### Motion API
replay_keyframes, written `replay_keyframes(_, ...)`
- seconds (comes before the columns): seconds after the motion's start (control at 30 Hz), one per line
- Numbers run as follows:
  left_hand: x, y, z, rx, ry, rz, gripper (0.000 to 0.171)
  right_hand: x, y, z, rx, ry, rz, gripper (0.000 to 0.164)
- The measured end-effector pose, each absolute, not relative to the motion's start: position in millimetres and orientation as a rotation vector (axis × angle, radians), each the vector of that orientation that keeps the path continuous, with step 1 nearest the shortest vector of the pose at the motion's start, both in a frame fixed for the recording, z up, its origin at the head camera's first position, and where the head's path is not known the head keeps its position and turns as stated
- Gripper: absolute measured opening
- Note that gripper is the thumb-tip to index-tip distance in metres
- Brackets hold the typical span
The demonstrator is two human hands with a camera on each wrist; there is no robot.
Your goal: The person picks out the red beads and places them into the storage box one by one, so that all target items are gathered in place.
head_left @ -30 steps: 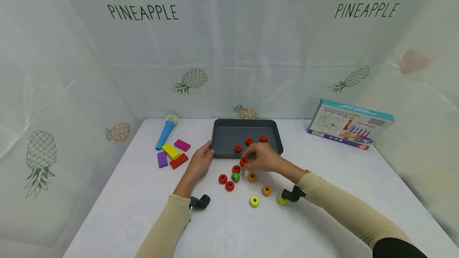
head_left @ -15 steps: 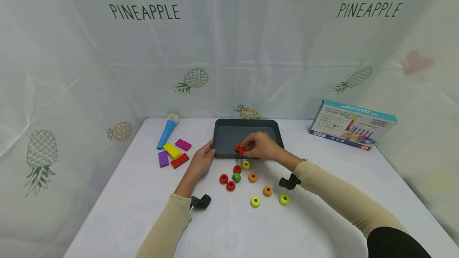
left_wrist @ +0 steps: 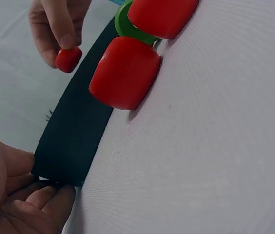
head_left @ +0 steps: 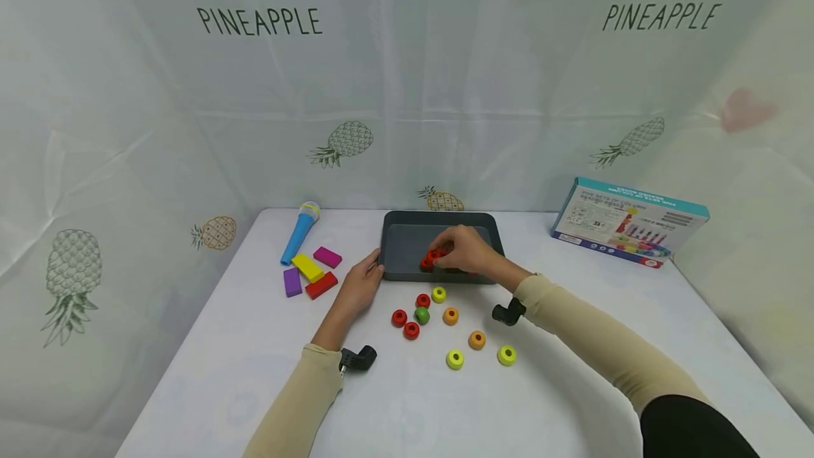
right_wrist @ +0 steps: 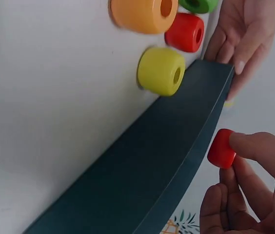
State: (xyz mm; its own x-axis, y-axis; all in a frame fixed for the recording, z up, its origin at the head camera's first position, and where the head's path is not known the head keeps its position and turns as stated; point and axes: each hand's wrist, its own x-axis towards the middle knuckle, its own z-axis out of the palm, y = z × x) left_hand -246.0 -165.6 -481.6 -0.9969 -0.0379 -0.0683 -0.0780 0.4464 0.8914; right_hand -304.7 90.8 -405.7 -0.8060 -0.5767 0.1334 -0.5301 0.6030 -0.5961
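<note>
Red and smooth-looking, the bead sits pinched in my right hand, between thumb and fingers, over the tray — I judge it light, hard and slippery, best held by its rounded sides. My left hand grips the tray's left edge — inside the rim, room lies toward the back left.

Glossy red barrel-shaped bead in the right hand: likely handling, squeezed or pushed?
Likely stiff: the glossy red barrel-shaped bead shows no squashing, pinched by the right hand. Possibly slippery, given its sheen. Probably rolls if pushed while sideways, given its curved wall.
</note>
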Motion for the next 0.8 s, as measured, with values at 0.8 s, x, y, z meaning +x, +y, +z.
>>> replay_keyframes(0.8, -247, -165, -482, -0.122, 2.617, 1.650, 0.054, -348, 79, -414, -0.770, 2.817, -0.866, 0.025)
